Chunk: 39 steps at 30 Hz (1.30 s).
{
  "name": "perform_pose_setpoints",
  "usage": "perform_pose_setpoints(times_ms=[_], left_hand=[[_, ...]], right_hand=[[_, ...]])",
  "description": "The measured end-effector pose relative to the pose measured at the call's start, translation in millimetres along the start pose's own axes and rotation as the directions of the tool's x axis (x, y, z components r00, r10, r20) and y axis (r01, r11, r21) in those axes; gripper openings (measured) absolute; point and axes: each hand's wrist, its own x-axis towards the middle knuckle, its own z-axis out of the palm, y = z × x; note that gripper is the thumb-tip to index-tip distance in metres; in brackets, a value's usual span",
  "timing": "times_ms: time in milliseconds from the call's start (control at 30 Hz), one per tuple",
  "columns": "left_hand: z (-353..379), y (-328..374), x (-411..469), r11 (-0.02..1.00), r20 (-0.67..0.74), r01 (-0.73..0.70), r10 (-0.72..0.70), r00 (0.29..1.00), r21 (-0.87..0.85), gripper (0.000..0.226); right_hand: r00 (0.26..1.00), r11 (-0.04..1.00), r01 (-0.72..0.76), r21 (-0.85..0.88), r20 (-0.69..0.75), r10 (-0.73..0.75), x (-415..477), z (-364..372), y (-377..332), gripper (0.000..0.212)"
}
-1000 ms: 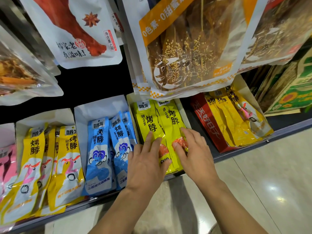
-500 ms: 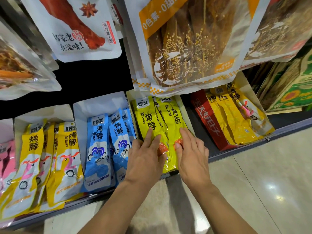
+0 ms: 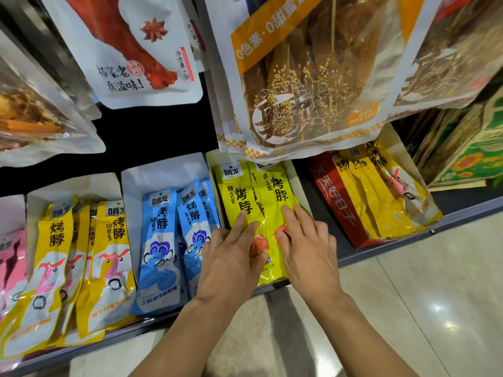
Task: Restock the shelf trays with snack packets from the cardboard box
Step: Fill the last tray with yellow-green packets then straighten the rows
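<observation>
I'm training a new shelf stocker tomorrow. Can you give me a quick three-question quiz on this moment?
1. True or false: the left hand and right hand both rest straight-fingered on the lime-yellow packets.
2. What fills the tray directly left of those? A pink packets, B blue packets, C green packets.
3. Fill in: the red box at the right holds ___ packets.
Key: 1 true; 2 B; 3 yellow.

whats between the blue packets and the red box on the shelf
A tray of lime-yellow packets, with the left hand and right hand resting flat on them, in the head view.
</observation>
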Motion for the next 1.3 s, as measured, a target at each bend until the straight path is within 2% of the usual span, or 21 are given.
perform_pose_setpoints(times_ms=[233,567,800,1033,1300], left_hand=[[-0.2,2.5,-2.3,1.000,-0.020,0.023,-0.023,1.000,-0.002,0.068],[-0.5,2.1,-0.7,0.998,-0.064,0.052,-0.049,0.997,0.037,0.070],[-4.3,2.1,0.2,0.997,-0.057,0.063,-0.061,0.997,0.035,0.072],[-18.9,2.9,-4.9,0.996,-0.023,0.083,-0.082,0.996,0.039,0.069],[-68.8,-24.3,-42.5,0.974,0.055,0.215,-0.219,0.974,0.064,0.070]], right_hand=[[1.000,0.993,-0.004,0.117,0.026,0.001,1.3,-8.4,4.2,0.053],[0.996,0.988,0.010,0.153,0.091,-0.024,11.3,-19.5,7.7,0.053],[0.996,0.984,0.005,0.176,0.082,-0.020,10.3,-24.4,3.8,0.054],[0.998,0.997,-0.010,0.073,0.065,0.006,10.6,-36.3,-2.5,0.057],[0.988,0.993,0.015,-0.120,0.154,0.003,-14.0,-59.7,-63.4,0.047]])
